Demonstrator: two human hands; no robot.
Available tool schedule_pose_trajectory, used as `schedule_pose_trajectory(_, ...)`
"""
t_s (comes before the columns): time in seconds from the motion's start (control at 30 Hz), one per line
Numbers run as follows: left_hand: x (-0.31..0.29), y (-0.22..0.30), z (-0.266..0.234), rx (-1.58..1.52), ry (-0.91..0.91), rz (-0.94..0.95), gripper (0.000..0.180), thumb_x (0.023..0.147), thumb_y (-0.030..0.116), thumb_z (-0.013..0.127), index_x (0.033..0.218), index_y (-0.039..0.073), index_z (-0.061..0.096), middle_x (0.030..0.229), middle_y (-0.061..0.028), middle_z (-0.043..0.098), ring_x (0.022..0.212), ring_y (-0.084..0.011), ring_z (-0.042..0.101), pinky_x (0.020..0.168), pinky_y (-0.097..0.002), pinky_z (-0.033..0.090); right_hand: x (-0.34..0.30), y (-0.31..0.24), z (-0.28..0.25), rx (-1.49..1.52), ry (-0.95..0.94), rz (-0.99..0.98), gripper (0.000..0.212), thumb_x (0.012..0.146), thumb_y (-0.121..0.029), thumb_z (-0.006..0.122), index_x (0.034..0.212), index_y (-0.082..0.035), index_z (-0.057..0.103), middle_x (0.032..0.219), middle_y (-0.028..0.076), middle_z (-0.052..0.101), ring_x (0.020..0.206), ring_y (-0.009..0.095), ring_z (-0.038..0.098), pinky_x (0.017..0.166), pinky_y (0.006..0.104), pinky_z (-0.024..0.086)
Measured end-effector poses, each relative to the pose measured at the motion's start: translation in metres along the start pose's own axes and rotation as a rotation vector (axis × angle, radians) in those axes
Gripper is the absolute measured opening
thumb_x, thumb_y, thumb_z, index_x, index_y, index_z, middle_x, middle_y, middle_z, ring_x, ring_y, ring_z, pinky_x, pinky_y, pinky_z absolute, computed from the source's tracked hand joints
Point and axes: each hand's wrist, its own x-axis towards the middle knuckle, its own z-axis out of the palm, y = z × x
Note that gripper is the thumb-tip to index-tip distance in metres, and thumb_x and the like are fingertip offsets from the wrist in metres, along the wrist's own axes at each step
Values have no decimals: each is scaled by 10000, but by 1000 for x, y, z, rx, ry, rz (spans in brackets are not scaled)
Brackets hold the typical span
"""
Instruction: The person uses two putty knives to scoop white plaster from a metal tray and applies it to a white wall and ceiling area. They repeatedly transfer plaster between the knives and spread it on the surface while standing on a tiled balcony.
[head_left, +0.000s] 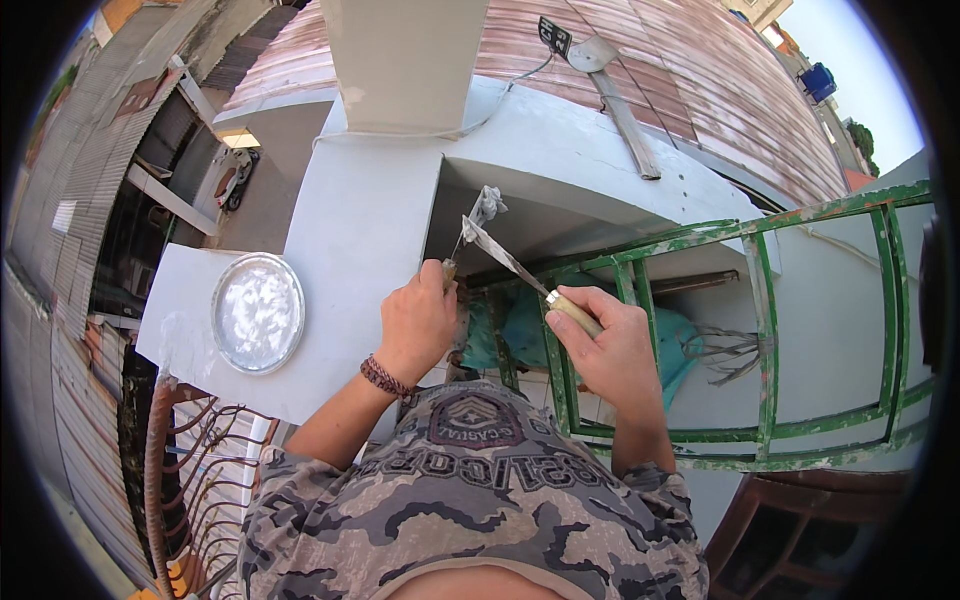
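Observation:
My left hand (415, 322) is closed round the short wooden handle of one putty knife (449, 270); its upright blade carries a lump of white paste (487, 206). In my right hand (607, 348) is a second putty knife (574, 313), with a wooden handle and metal collar. Its paste-smeared blade slants up and left, so that its tip meets or nearly meets the first blade near the lump. Left of my left forearm, a round, shallow container (300, 318) with white paste in it rests on a white ledge (345, 230).
A paint-spotted green metal ladder or frame (768, 350) stretches across the right side. Behind my hands is a recess in the white wall, with teal sheeting (530, 325) below. A pillar (403, 60) rises ahead. Rusty curved bars (160, 470) stand at lower left, beyond the ledge.

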Motion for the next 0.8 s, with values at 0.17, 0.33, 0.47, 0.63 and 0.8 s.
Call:
schedule_pose_trajectory(0.17,-3,3,0,2,17,33,186,864,129,612,918,27,465,754,-186,623,639,-381,612,549,-465,473,3,-4,-1,-68,68,7,287,844,-162,688,1058,27,656,846,166,695,716,198,651,661,300,507)
schedule_pose_trajectory(0.33,-1,1,-1,8,46,24,188,868,143,610,950,20,492,763,-200,628,663,-403,612,565,-476,470,2,0,8,-127,72,-94,285,845,-140,693,1072,28,653,828,143,699,693,145,646,646,276,503)
schedule_pose_trajectory(0.47,1,-5,-1,7,61,-5,190,870,151,611,952,22,498,751,-204,626,664,-408,610,568,-483,467,-4,-3,4,-88,51,-90,285,846,-140,690,1077,23,651,837,152,697,696,182,658,654,285,509)
schedule_pose_trajectory(0.63,1,0,-4,-46,37,-15,195,866,146,615,924,22,476,738,-198,622,647,-403,609,562,-489,467,1,7,9,-131,92,-81,286,837,-135,698,1071,23,652,854,157,697,711,198,668,666,293,516)
schedule_pose_trajectory(0.8,4,-3,-3,-105,49,-54,201,875,172,610,922,20,486,740,-202,623,658,-411,608,578,-495,460,-5,6,7,-115,5,-145,286,841,-149,692,1065,25,652,867,166,699,729,218,682,675,304,522)
